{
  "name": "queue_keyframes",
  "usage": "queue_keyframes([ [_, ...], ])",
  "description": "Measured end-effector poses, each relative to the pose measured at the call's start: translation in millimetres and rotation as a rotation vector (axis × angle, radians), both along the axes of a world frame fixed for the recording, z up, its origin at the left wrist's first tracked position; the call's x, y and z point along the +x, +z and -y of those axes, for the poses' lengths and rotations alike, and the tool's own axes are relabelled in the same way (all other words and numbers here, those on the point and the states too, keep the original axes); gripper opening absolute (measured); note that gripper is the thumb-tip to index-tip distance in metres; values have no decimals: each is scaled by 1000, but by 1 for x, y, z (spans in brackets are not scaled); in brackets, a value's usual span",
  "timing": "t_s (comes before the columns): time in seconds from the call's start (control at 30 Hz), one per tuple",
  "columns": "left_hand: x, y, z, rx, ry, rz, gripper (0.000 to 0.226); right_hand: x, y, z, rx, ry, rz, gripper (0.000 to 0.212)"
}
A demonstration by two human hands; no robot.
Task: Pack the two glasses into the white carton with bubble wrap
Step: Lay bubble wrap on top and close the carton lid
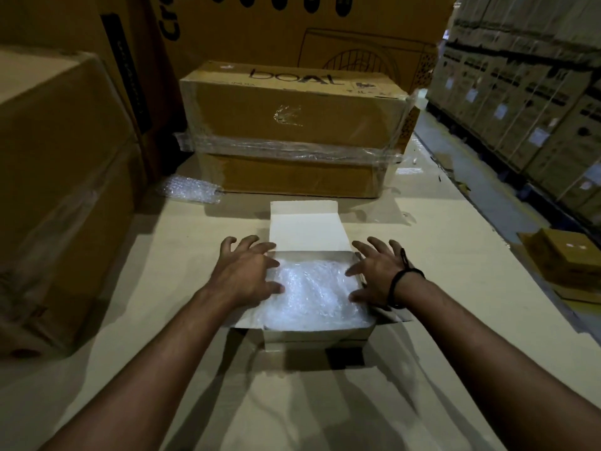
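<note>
A small white cardboard carton point(317, 333) sits open on the pale cardboard work surface point(422, 255), its far lid flap laid back flat; crumpled clear bubble wrap point(312, 294) fills it, and no glasses can be made out beneath; the left hand point(248, 271) and right hand point(374, 275), fingers spread wide, rest at the carton's left and right edges, fingertips touching the wrap, grasping nothing; a loose bubble wrap roll point(188, 188) lies far left beside a taped brown box point(292, 125)
</note>
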State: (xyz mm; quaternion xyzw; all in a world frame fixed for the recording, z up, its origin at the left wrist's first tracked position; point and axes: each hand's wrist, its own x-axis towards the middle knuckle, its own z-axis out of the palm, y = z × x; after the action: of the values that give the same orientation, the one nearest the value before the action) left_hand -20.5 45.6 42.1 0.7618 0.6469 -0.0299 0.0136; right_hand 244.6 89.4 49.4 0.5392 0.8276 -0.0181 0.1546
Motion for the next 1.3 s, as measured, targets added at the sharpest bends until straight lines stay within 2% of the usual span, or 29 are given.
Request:
queue_keyframes([
  [0.13,17,-4,7,-26,-44,-170,58,-10,-4,7,-58,-43,94,60],
  [0.23,22,-5,10,-13,-35,-177,57,-11,-3,8,-28,-10,106,57],
  [0.33,11,-1,17,-6,-46,34,52,-2,0,12,59,97,-75,52],
  [0.4,5,3,24,-14,-61,235,42,-1,1,19,24,195,-147,51],
  [0.43,4,4,28,-47,-89,251,39,-3,1,23,-17,224,-145,50],
  [0.57,19,-1,33,-148,-119,-2,29,-18,1,26,-112,198,-78,48],
  [0.67,27,-3,32,-115,-110,-31,27,-15,6,25,-134,243,-97,54],
  [0.73,23,-1,32,-133,-89,54,29,-15,9,24,-165,281,-167,59],
  [0.8,16,3,33,-197,-61,126,34,-20,6,22,-184,325,-120,60],
  [0.93,16,2,32,-284,-72,-30,43,-33,-9,17,-226,339,-42,55],
  [1.13,39,-5,28,-162,-63,-179,47,-33,-25,14,-234,389,-56,57],
  [1.2,36,-3,26,-167,-75,-128,43,-31,-20,16,-216,392,-108,53],
  [1.3,15,3,22,-309,-57,77,33,-19,-2,18,-172,344,-137,52],
])
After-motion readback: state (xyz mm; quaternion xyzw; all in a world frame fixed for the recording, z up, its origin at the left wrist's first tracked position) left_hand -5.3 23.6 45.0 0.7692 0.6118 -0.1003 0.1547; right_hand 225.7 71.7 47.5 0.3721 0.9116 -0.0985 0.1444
